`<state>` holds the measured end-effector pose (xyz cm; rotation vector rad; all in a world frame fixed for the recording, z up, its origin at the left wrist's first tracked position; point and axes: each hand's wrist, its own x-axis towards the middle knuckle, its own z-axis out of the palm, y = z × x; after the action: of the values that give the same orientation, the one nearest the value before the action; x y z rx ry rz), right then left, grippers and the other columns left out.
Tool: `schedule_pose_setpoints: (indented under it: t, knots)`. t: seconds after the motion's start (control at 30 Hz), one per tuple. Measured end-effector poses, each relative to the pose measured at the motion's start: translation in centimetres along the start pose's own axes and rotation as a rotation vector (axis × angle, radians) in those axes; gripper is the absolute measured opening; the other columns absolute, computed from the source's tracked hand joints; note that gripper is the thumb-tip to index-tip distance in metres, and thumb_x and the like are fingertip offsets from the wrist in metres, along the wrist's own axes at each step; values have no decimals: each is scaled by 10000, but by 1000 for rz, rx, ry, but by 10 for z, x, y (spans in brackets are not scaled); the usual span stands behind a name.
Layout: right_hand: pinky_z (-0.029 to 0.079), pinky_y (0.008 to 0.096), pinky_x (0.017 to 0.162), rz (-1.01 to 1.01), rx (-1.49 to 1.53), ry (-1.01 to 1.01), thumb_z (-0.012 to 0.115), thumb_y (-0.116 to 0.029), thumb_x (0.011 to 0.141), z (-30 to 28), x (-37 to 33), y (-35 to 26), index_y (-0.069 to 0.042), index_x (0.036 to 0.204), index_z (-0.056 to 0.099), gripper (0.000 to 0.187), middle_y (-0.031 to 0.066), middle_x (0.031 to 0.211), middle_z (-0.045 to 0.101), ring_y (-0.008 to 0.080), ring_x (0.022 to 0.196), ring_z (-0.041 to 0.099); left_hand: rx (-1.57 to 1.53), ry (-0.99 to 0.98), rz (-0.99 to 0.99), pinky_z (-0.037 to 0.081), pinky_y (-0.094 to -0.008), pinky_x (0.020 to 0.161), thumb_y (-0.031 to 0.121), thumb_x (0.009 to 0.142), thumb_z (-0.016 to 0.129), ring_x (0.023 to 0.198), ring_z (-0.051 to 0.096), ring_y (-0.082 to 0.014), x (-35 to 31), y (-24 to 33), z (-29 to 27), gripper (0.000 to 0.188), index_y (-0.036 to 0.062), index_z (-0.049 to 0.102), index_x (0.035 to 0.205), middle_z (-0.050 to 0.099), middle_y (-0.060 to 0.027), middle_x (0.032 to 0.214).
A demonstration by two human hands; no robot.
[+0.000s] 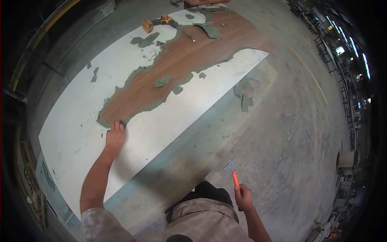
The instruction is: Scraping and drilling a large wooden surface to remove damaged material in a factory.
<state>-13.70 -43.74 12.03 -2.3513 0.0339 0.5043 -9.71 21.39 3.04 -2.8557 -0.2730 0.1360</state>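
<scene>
A large panel lies in front of me. Its white top layer [76, 113] is broken away along a wide ragged strip, baring brown wood [139, 94] with a grey-green border. At the near left end of this strip is my left hand [116, 137], its bent fingers closed on the ragged edge of the white layer; the fingertips are partly hidden. My right hand [244, 197] is wrapped round the orange handle of a scraper [236, 177]. The scraper's flat metal blade points up and away, over the floor to the right of the panel, touching nothing.
An orange and black power tool [163, 21] with a long bit rests on the panel's far part. Loose grey-green flakes [163, 81] lie about. More scraps [246, 92] sit on the pale greenish sheet [193, 141] underneath. Another person's hand [195, 2] shows at the far edge.
</scene>
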Motion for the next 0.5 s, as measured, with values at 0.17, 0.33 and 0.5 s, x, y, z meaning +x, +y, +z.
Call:
schedule_pose_setpoints:
  t: [0.17, 0.33, 0.5]
  knots:
    - [435, 301, 497, 131, 113, 58, 603, -267, 1037, -10, -1, 28, -10, 842, 596, 323, 33, 594, 579, 105, 527, 557, -137, 50, -52, 614, -415, 725, 239, 912, 611, 1136, 593, -279, -1, -3, -11, 268, 26, 602, 1074, 563, -124, 1196]
    - [457, 319, 463, 254, 91, 152, 547, -337, 1061, 3, -30, 117, -12, 767, 574, 439, 29, 573, 568, 125, 489, 576, 48, -170, 65, 603, -415, 749, 222, 910, 609, 1142, 635, -282, 13, -8, -33, 289, 28, 660, 1119, 624, -144, 1227]
    - [495, 374, 483, 532, 69, 214, 584, -416, 1033, 35, -101, 202, -7, 736, 585, 506, 87, 578, 607, 204, 489, 633, 170, -281, 123, 581, -387, 745, 192, 918, 566, 948, 734, -280, 26, -2, -11, 230, 86, 749, 1009, 744, -137, 1077]
